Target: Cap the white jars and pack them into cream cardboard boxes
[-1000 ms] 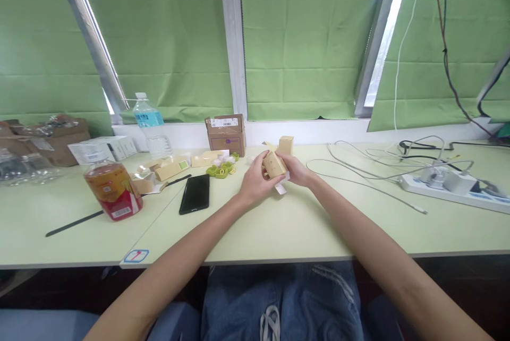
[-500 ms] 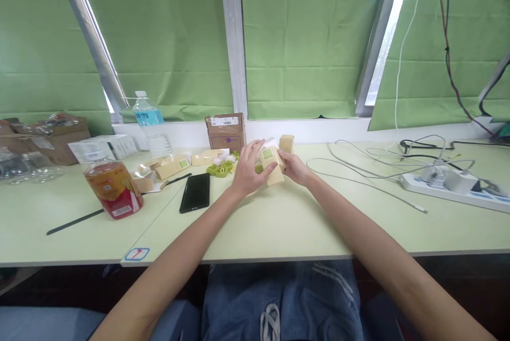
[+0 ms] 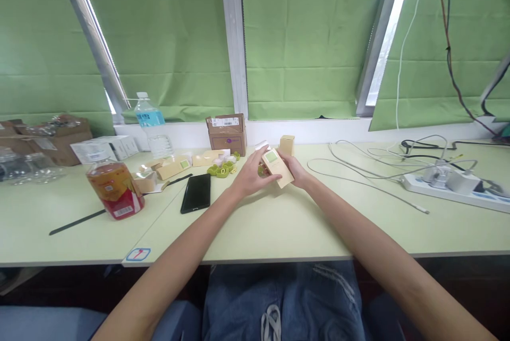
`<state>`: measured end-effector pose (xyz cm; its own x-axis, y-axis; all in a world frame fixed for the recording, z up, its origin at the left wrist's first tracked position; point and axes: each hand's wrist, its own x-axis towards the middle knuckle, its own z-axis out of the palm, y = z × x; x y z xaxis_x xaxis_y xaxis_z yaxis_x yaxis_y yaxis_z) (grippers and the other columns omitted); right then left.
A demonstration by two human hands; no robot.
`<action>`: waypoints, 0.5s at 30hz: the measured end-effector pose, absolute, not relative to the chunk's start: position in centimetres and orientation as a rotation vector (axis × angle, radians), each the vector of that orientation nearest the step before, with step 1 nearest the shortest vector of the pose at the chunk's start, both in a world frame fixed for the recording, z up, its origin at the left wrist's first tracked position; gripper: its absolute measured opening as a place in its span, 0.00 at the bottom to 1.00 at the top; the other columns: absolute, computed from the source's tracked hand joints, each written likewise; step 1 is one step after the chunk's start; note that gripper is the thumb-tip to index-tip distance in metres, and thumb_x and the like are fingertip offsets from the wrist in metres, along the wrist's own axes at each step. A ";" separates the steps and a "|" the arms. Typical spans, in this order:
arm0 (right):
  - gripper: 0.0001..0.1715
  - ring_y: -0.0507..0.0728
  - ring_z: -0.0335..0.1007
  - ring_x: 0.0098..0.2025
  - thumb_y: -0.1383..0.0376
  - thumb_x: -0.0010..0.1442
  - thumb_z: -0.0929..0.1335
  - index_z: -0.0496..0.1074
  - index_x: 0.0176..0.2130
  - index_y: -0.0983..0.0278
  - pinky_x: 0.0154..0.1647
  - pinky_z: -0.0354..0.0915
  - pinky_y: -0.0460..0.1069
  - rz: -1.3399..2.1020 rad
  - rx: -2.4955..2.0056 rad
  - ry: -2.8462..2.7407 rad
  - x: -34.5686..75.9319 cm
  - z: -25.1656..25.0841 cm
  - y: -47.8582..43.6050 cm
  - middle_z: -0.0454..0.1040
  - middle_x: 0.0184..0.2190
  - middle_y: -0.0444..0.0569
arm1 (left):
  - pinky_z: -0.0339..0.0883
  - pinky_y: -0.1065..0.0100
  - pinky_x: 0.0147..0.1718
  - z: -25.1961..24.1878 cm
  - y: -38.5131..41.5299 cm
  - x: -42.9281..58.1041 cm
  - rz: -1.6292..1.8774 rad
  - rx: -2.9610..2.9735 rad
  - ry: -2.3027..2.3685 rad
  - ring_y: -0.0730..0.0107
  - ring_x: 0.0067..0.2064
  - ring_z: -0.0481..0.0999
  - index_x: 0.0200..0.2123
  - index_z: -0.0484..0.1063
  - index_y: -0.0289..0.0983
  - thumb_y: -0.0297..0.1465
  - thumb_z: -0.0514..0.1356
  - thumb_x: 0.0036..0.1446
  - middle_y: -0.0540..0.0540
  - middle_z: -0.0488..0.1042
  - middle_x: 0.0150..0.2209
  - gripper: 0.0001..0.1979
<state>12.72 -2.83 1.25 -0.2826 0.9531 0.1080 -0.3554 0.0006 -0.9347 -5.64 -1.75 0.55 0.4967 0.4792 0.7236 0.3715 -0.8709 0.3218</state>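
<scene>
A small tan cardboard box [image 3: 282,172] with a green square on its face is held tilted above the table, between both hands. My left hand [image 3: 253,173] is closed on its left side, with the thumb across the lower front. My right hand [image 3: 298,169] grips the right side, its fingers mostly hidden behind the box. A whitish flap stands out at the box's upper left. Just behind my right hand, a second tan box [image 3: 287,144] stands upright. Green clover-like pieces [image 3: 221,170] lie left of my left hand.
Left of my hands are a black phone [image 3: 196,193], flattened tan boxes [image 3: 173,167], a bottle of red drink [image 3: 115,190] and a water bottle [image 3: 153,126]. A brown carton [image 3: 227,135] stands at the back. White cables and a power strip [image 3: 458,187] lie on the right.
The box has turned so its front with the green square shows more fully, and its lower part now looks narrower and straighter. Both hands have shifted slightly around it.
</scene>
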 end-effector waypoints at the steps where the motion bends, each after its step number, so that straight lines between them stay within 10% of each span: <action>1: 0.25 0.61 0.81 0.38 0.49 0.70 0.64 0.77 0.47 0.65 0.42 0.77 0.54 1.514 -0.740 -1.194 12.7 1.3 -2.9 0.84 0.41 0.56 | 0.65 0.51 0.63 0.5 -1.8 -5.6 1.319 2.561 0.740 0.44 0.68 0.65 0.73 0.52 0.42 0.51 0.70 0.55 0.34 0.61 0.70 0.50; 10: 0.21 0.60 0.80 0.32 0.51 0.62 0.74 0.77 0.44 0.65 0.34 0.78 0.53 1.349 -0.726 -1.341 13.1 1.2 -2.8 0.83 0.38 0.54 | 0.72 0.60 0.49 2.2 -0.9 -5.9 1.964 2.014 0.890 0.55 0.57 0.74 0.61 0.69 0.38 0.44 0.63 0.65 0.35 0.73 0.59 0.27; 15: 0.26 0.61 0.80 0.32 0.47 0.60 0.75 0.79 0.43 0.68 0.33 0.78 0.53 1.374 -0.770 -1.439 13.1 1.1 -2.9 0.83 0.37 0.58 | 0.76 0.63 0.37 1.9 0.2 -6.3 1.575 1.821 0.864 0.55 0.47 0.80 0.55 0.75 0.34 0.50 0.63 0.62 0.35 0.80 0.50 0.28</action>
<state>13.14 -2.89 1.06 -0.3340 0.9179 0.2143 -0.1716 0.1643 -0.9714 -6.29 0.24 1.89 0.0955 0.7801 0.6183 0.1017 -0.6255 0.7736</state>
